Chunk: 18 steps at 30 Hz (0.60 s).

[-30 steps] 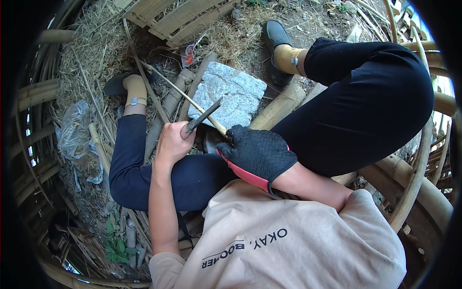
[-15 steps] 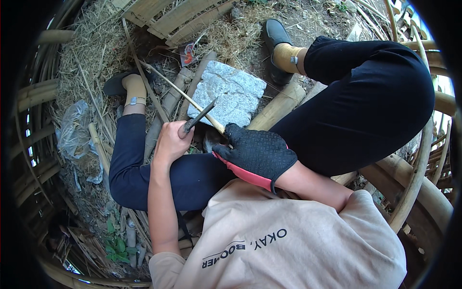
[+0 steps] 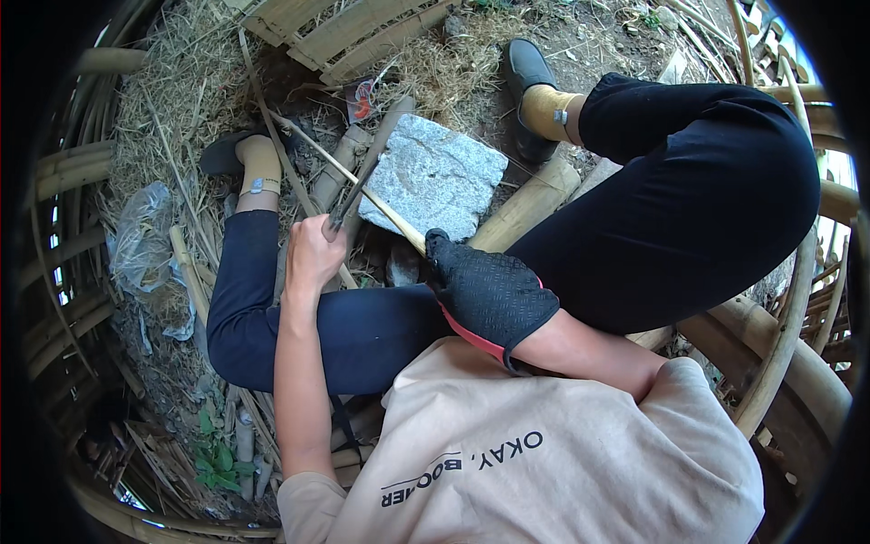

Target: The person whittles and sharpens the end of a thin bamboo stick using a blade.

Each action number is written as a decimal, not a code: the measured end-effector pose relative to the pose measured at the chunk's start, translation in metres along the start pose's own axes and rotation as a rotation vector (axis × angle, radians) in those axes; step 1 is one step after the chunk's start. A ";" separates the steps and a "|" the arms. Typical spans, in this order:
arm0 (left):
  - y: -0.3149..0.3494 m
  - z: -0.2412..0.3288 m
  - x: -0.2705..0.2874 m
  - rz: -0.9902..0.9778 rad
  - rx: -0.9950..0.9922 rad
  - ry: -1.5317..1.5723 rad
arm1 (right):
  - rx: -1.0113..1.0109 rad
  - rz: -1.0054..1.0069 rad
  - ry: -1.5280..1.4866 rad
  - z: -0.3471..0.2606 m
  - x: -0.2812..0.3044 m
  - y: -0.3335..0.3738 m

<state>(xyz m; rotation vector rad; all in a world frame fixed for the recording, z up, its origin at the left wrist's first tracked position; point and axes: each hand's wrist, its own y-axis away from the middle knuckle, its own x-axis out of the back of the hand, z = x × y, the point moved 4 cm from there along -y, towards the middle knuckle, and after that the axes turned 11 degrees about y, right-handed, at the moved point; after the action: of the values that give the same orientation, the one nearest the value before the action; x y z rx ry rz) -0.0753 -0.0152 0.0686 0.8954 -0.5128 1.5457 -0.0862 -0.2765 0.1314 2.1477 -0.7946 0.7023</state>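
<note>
My left hand (image 3: 313, 258), bare, is closed round the handle of a knife (image 3: 348, 201). Its dark blade slants up and to the right, crossing a thin pale wooden stick (image 3: 401, 224). My right hand (image 3: 494, 295), in a black glove with red edging, grips the near end of that stick. From there the stick runs away to the upper left, past the corner of a rough grey stone block (image 3: 435, 172). The knife's handle is mostly hidden in my fist.
Behind the block stands a slatted wooden piece (image 3: 362, 36). A thick bamboo pole (image 3: 530, 204) lies at its right. Clear plastic bag (image 3: 143, 240) and dry straw lie at the left. Bent bamboo poles (image 3: 779, 335) rise along the right side. My legs flank the block.
My left hand has shifted slightly left with the knife, and the blade has turned more upright against the stick. My right hand still grips the stick, with the glove turned slightly.
</note>
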 end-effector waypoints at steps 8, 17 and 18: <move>0.001 0.009 -0.020 -0.134 -0.027 0.118 | 0.072 0.089 0.078 0.002 -0.004 0.002; -0.016 -0.010 -0.009 0.055 0.111 0.007 | 0.036 0.037 0.092 0.000 -0.006 0.002; -0.020 -0.021 -0.003 0.012 0.074 0.000 | 0.054 0.047 0.098 -0.002 -0.008 0.003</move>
<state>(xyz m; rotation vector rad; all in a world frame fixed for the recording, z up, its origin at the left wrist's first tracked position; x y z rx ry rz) -0.0618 0.0025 0.0502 0.9504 -0.4637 1.5842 -0.0938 -0.2740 0.1287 2.1303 -0.7844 0.8555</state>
